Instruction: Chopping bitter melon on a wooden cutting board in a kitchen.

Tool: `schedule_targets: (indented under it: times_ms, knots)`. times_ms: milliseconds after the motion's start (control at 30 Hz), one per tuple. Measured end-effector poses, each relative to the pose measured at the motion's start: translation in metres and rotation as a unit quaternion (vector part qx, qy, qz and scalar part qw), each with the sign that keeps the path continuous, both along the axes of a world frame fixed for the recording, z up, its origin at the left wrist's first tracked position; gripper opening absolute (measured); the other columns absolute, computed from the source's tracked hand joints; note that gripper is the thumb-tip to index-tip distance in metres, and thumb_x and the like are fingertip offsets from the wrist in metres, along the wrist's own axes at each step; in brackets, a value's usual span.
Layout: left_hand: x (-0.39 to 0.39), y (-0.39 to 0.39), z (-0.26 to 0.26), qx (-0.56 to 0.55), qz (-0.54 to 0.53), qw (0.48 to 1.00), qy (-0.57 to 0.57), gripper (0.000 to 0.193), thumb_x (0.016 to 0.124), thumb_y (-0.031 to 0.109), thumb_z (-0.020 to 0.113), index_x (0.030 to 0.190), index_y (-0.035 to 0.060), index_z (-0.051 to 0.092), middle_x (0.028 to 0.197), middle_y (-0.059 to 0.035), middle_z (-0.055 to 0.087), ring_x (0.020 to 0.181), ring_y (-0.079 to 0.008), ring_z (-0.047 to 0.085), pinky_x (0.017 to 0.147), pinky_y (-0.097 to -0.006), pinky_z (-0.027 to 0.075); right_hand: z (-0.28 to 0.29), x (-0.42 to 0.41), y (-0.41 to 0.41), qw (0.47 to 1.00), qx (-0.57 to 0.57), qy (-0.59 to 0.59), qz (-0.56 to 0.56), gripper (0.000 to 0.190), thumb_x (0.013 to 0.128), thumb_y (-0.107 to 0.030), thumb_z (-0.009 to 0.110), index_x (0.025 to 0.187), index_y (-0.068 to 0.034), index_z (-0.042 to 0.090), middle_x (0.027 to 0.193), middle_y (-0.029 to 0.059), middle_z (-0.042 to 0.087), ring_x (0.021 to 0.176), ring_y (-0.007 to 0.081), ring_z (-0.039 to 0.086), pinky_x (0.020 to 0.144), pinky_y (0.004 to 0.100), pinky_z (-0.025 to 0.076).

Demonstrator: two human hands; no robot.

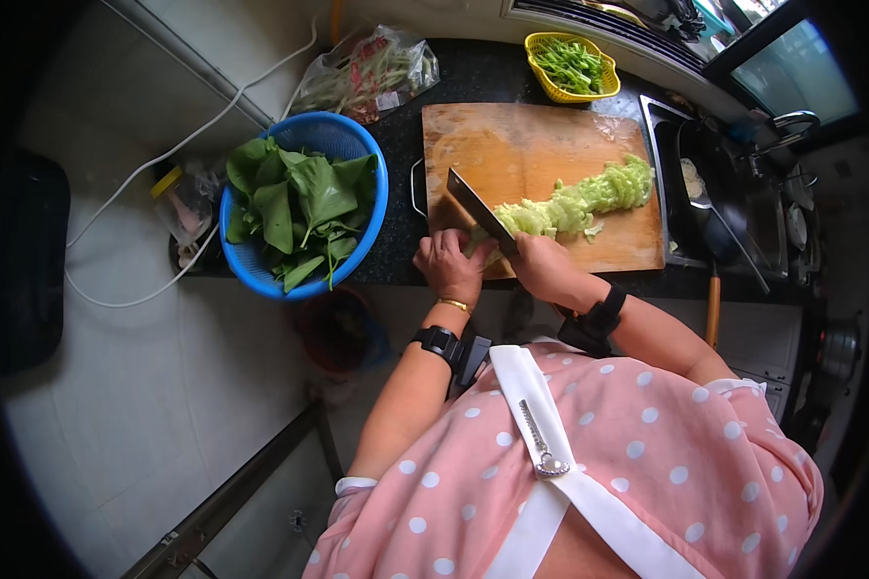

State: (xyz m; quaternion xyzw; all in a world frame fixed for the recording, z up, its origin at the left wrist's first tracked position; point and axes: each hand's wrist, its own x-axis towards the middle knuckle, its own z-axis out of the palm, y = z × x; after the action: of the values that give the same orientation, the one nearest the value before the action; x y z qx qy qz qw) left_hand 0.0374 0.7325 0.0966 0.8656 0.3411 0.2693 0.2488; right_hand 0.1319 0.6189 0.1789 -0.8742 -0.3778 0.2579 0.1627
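My right hand (547,266) is closed on the handle of a kitchen cleaver (481,210), its blade tilted over the near left part of a wooden cutting board (492,145). Against the blade's left side, my left hand (452,264) presses on a pale green vegetable, mostly hidden by the fingers and blade. From the blade a row of sliced pale green vegetable (579,201) runs to the board's right edge, with a few loose bits beside it.
Left of the board stands a blue plastic colander (382,210) of green leaves. Behind are a clear plastic bag of vegetables (376,72) and a yellow basket (612,76) of cut green stems. At right, a steel sink (655,137) holds a dark wok (724,224) and a ladle.
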Motion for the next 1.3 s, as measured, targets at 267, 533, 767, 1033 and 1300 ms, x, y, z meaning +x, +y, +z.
schedule_targets:
  times_ms: [267,533,767,1033,1300]
  knots:
    - [0.004,-0.001,-0.003,0.017,-0.001,1.000,-0.010,0.040,0.069,0.049,0.075,0.077,0.0133,0.058,0.080,-0.0013,0.058,0.084,-0.0267,0.051,0.077,-0.0427,0.036,-0.012,0.004,-0.004,0.999,0.053,-0.005,-0.008,0.025,0.093,-0.022,0.052,0.086,0.001,0.057,0.074,0.0261,0.061,0.073,0.0454,0.060,0.061,0.0489,0.047]
    - [0.001,-0.001,-0.004,-0.007,-0.007,1.000,0.000,0.043,0.070,0.053,0.073,0.079,0.0137,0.058,0.083,-0.0022,0.057,0.088,-0.0279,0.051,0.080,-0.0449,0.036,0.009,0.004,-0.005,0.997,-0.015,0.078,-0.022,0.021,0.088,-0.018,0.054,0.088,0.003,0.059,0.082,0.0278,0.063,0.082,0.0440,0.063,0.069,0.0490,0.049]
    - [-0.001,0.000,-0.007,0.034,0.004,0.999,0.002,0.048,0.073,0.059,0.068,0.078,0.0131,0.059,0.081,-0.0012,0.057,0.085,-0.0261,0.050,0.078,-0.0435,0.036,0.020,0.007,-0.003,0.988,-0.024,0.136,-0.065,0.021,0.084,-0.018,0.058,0.092,0.001,0.062,0.089,0.0274,0.064,0.090,0.0429,0.063,0.077,0.0488,0.049]
    - [0.015,0.001,0.002,0.075,-0.005,0.996,0.038,0.048,0.074,0.061,0.066,0.082,0.0143,0.060,0.083,-0.0010,0.057,0.088,-0.0258,0.051,0.082,-0.0432,0.034,0.004,0.013,-0.007,0.989,-0.013,0.103,-0.106,0.021,0.085,-0.021,0.058,0.093,-0.002,0.062,0.089,0.0252,0.065,0.088,0.0423,0.063,0.076,0.0480,0.050]
    - [0.013,0.001,0.005,0.026,0.011,0.999,0.029,0.048,0.071,0.060,0.069,0.074,0.0138,0.057,0.080,-0.0016,0.059,0.086,-0.0262,0.052,0.081,-0.0433,0.035,-0.001,0.011,-0.012,0.996,0.041,0.058,-0.054,0.019,0.086,-0.019,0.056,0.089,0.000,0.058,0.081,0.0267,0.063,0.082,0.0446,0.062,0.072,0.0517,0.049]
